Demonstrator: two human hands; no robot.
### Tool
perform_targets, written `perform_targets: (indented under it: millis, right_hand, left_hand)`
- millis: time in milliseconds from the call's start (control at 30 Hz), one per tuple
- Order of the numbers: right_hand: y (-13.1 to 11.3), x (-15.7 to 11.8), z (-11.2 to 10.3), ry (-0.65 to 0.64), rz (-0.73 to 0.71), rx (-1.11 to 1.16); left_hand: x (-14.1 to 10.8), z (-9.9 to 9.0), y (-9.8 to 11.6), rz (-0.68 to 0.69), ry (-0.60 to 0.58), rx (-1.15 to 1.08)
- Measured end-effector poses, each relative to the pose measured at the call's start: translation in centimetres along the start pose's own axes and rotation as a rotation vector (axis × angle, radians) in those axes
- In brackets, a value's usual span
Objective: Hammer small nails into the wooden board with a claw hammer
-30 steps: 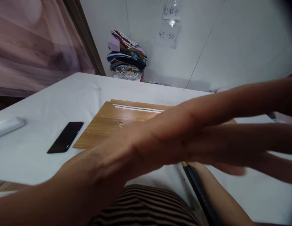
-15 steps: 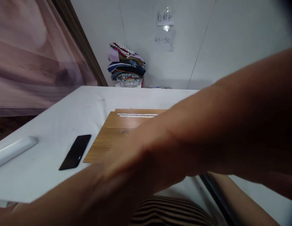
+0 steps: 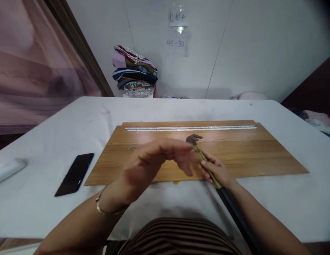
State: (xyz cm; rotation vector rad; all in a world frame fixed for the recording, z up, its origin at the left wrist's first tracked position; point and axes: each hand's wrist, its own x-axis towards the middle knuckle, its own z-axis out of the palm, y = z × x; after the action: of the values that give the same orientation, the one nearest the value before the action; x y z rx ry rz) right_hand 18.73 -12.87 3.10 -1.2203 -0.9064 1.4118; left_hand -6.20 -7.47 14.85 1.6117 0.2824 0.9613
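Observation:
My right hand (image 3: 216, 170) is wrapped round the shaft of a claw hammer (image 3: 213, 179), whose dark metal head points away from me over the wooden board (image 3: 255, 156). The black grip runs back along my right forearm. My left hand (image 3: 154, 163), with a bracelet at the wrist, is raised over the board, slightly blurred. Its fingers are curved and apart, nothing shows in them, and the fingertips come near the hammer's neck. A few small nails (image 3: 133, 148) lie on the board, partly hidden behind my left hand. Two white marked strips (image 3: 191, 128) run along the board's far side.
A black phone (image 3: 74, 174) lies on the white table (image 3: 42, 141), left of the board. Farther left is a white rolled object (image 3: 9, 170). Folded clothes (image 3: 135, 72) are stacked behind the table, against the wall with paper notes (image 3: 177, 43).
My left arm has drawn back from across the view, and my left hand now hovers over the board. The hammer and my right hand have come into sight. The view has shifted slightly right.

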Motion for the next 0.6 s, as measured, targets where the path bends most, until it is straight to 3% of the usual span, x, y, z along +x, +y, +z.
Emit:
perform_targets:
  millis: [67, 200, 367, 600]
  right_hand:
    - [0.2, 0.0, -0.2, -0.008, 0.001, 0.025]
    - [0.2, -0.1, -0.4, -0.044, 0.016, 0.052]
    - [0.4, -0.2, -0.1, -0.090, 0.018, 0.075]
    - [0.7, -0.4, 0.2, -0.111, 0.038, 0.054]
  left_hand:
    - [-1.5, 0.4, -2.8, -0.100, -0.084, 0.052]
    - [-4.7, 1.3, -8.4, -0.274, -0.118, 0.348]
    - [-5.9, 1.7, -12.2, -0.133, -0.176, 0.674]
    - [-6.1, 1.4, -14.3, -0.017, -0.148, 0.926]
